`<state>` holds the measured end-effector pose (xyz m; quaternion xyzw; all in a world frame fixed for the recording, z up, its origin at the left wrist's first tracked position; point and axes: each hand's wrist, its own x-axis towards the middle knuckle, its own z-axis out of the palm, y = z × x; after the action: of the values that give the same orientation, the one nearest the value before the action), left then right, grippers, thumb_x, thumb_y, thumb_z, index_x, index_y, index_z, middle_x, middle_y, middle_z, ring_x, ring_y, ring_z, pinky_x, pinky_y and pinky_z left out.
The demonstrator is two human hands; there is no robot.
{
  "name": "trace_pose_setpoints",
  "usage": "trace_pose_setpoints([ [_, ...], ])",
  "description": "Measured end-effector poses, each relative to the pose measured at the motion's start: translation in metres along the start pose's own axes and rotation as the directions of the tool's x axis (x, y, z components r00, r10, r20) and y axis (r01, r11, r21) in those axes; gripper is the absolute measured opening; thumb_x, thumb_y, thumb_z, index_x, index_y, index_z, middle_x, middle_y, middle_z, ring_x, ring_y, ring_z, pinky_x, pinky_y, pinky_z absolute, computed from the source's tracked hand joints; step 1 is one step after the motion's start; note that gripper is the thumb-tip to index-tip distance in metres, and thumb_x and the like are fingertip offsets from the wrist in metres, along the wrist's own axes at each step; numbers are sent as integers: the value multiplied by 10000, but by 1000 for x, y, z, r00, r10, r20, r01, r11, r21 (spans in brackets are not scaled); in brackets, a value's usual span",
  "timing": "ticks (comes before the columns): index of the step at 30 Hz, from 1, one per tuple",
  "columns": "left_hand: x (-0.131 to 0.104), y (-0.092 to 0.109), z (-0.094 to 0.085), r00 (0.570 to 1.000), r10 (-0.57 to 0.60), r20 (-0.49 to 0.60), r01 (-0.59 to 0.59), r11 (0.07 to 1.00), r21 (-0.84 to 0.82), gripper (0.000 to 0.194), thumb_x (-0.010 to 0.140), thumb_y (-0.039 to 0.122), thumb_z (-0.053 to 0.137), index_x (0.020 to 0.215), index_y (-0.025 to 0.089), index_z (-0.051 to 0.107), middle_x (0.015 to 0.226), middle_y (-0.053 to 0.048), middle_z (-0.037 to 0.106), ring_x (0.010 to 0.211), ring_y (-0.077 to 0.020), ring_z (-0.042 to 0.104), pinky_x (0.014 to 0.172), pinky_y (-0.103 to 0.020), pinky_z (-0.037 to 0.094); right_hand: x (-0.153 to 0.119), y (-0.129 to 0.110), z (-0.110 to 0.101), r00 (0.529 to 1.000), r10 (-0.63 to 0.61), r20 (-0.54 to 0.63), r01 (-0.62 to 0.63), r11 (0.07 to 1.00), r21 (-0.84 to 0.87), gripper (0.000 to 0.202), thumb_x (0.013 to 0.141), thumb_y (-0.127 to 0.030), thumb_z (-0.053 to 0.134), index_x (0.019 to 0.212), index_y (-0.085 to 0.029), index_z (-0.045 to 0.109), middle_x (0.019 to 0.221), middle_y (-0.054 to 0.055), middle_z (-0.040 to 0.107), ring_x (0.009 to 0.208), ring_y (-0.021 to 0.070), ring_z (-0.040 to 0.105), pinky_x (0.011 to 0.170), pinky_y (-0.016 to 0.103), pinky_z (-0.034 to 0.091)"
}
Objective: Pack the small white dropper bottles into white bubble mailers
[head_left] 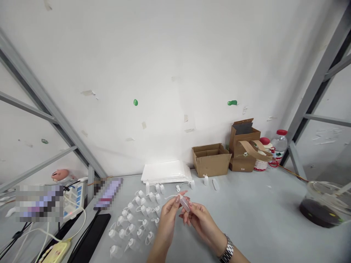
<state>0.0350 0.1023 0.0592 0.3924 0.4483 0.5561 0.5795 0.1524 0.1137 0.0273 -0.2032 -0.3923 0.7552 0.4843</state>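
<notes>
Between my two hands is a small translucent squeeze bottle [184,204] with a white cap, tilted over the grey table. My left hand [169,212] pinches it near the cap end, where a thin white strap sticks out to the left. The fingers of my right hand [199,217] close on its lower body. Many similar small bottles [131,208] with looped cap straps stand in loose rows left of my hands. Farther back are a white cap piece [178,188], one upright bottle [206,179] and a clear bottle body without a cap [216,184].
A stack of white sheets [166,171] lies against the wall. Beside it stand an open cardboard box [211,160], a brown paper bag [244,146] and a red-capped bottle [279,144]. At right is a plastic cup of dark liquid [319,210]; at left, a power strip [74,199] and cables.
</notes>
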Motion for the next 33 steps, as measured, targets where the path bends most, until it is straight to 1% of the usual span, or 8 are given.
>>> trace_pose_setpoints([
  [3,3,-2,-2,1000,-7,-24,6,999,-39,373,691,452,647,896,147,710,882,-116,698,911,-259,609,722,-303,482,-1,-1,3,1000,-3,-5,3,999,-47,377,739,-500,605,687,-135,680,532,26,593,522,124,500,526,232,337],
  [8,1,-6,0,999,-40,13,42,983,-181,374,664,406,693,939,153,701,942,-130,688,971,-258,580,761,-313,459,1,0,2,998,-51,-29,50,998,-40,370,718,-506,624,640,-145,654,532,14,586,507,110,465,511,223,328],
  [13,-2,-8,4,999,-13,34,18,987,-161,368,679,422,674,918,144,705,1020,-140,669,961,-269,583,786,-353,452,3,2,-5,998,-42,-47,41,999,-23,378,737,-503,604,636,-142,647,518,14,571,504,110,461,504,225,330],
  [16,0,-8,2,999,8,-40,-12,995,-101,352,662,404,693,897,143,713,1049,-136,668,1070,-288,537,905,-371,395,4,4,-8,996,-66,-59,55,983,-173,377,784,-496,548,683,-148,652,567,26,599,546,128,493,564,251,384],
  [19,2,-10,-1,992,32,-123,-36,999,-25,331,658,395,694,882,153,718,1040,-122,680,1113,-291,511,950,-381,359,4,7,-8,979,-170,-113,121,929,-351,293,756,-454,603,811,-170,647,732,39,637,689,163,543,657,275,426],
  [23,1,-16,1,992,22,-121,-26,999,-34,353,677,411,668,914,153,710,1077,-123,667,1125,-291,508,950,-388,369,2,11,-6,966,-209,-152,123,888,-443,256,744,-420,627,811,-173,630,747,28,620,691,157,540,649,265,432],
  [27,-1,-19,5,993,-7,-116,3,1000,-30,366,691,423,652,937,157,706,1096,-127,657,1134,-285,505,957,-378,367,2,12,-6,971,-183,-151,100,894,-438,275,751,-435,612,736,-160,611,625,0,580,581,127,505,596,252,418],
  [33,-1,-13,4,996,-33,-79,24,993,-118,444,700,474,629,997,148,683,1097,-156,651,1092,-285,542,897,-359,416,5,13,-7,984,-166,-60,133,922,-365,325,777,-469,563,699,-155,596,608,7,584,556,124,501,580,258,417],
])
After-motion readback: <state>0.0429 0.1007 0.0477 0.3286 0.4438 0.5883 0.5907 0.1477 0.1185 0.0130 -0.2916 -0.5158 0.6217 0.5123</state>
